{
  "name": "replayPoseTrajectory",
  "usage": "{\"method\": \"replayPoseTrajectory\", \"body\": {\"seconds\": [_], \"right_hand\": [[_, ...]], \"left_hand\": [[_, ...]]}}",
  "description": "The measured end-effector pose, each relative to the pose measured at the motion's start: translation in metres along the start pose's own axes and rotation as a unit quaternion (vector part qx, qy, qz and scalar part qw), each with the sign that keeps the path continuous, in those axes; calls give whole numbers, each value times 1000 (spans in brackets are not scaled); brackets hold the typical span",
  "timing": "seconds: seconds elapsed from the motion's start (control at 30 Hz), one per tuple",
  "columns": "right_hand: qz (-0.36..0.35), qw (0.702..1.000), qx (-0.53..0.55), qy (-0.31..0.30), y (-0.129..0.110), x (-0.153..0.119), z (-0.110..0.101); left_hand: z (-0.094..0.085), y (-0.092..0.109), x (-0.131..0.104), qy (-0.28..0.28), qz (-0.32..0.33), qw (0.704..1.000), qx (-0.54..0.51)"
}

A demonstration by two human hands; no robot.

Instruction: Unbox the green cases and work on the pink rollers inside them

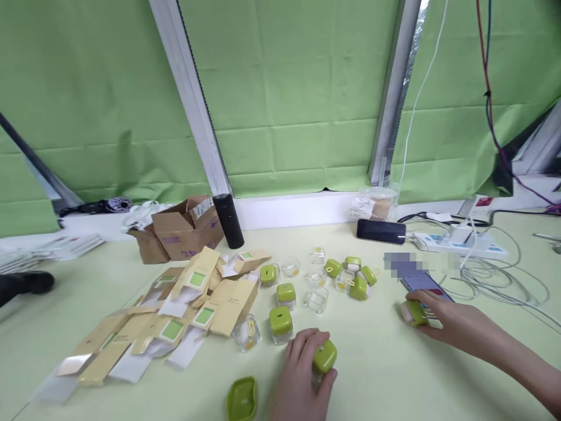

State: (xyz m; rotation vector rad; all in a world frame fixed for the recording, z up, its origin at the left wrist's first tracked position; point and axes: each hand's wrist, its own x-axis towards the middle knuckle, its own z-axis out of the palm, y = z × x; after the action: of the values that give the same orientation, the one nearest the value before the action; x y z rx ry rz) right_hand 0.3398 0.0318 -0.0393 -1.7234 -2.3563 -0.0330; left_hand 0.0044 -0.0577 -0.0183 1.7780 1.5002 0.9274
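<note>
My left hand (300, 374) is wrapped around a small clear container with a green lid (325, 355) near the table's front edge. Over on the right, my right hand (451, 318) grips a green cap with a whitish part (412, 314), beside a lit phone (423, 280). A loose green lid (242, 399) lies hollow side up, left of my left hand. Beyond that hand, green-lidded clear containers (280, 323) stand in a row. Behind them are several clear cups (316, 299) and a group of green caps (359, 287), some with yellow loops.
Opened tan cartons (232, 304) are heaped on the left. At the back stand a brown cardboard box (188, 231), a black cylinder (228, 222) and a plastic-wrapped tub (381, 204). A dark phone (380, 231), a power strip (464, 242) and tangled white cables (504, 286) occupy the right.
</note>
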Motion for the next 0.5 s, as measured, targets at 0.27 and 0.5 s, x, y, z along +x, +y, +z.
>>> {"method": "replayPoseTrajectory", "body": {"seconds": [0.27, 0.5], "right_hand": [[-22, 1000, -14, 8, -18, 2, -11], [-49, 999, -4, -13, -44, -2, -21]], "left_hand": [[-14, 11, -5, -56, -38, 997, -42], [-16, 10, -5, -52, -17, 998, 38]]}}
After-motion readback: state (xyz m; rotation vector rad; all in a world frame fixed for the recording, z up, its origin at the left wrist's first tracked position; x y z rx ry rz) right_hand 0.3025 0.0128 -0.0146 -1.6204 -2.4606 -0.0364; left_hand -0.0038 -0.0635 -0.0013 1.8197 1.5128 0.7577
